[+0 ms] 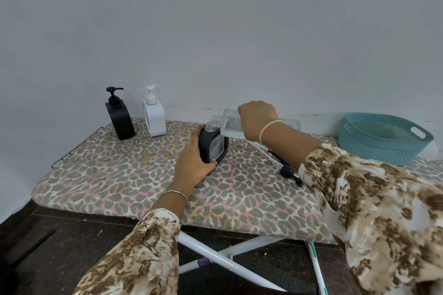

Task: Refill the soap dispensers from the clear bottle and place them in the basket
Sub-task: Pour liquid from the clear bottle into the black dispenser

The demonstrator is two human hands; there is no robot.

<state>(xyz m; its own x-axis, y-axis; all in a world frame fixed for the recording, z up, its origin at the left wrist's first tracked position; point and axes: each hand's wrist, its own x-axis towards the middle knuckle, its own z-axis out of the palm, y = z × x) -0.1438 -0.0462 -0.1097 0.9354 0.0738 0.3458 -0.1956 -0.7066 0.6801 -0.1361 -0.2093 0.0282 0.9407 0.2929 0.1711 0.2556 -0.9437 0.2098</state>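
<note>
Bottle point(228, 124) in right hand point(257, 118), dispenser point(212, 149) in left hand point(191, 163)

The left forearm point(171, 200) comes in from 7 o'clock and runs toward 1 o'clock, bare beyond a brown-and-cream sleeve point(134, 254), with a thin bracelet point(176, 192) at the wrist. The left hand point(194, 163) grips the black dispenser point(203, 146) from its 9 o'clock side, with the thumb up along the top edge and the fingers point(213, 163) curled under the base. The right arm point(287, 142) enters from 4 o'clock and reaches toward 10 o'clock, a pale band point(269, 127) round the wrist. The right hand point(257, 118), its back to the camera and knuckles up, holds the clear bottle point(229, 124); its own fingertips are hidden. The two hands are near but apart.
</note>
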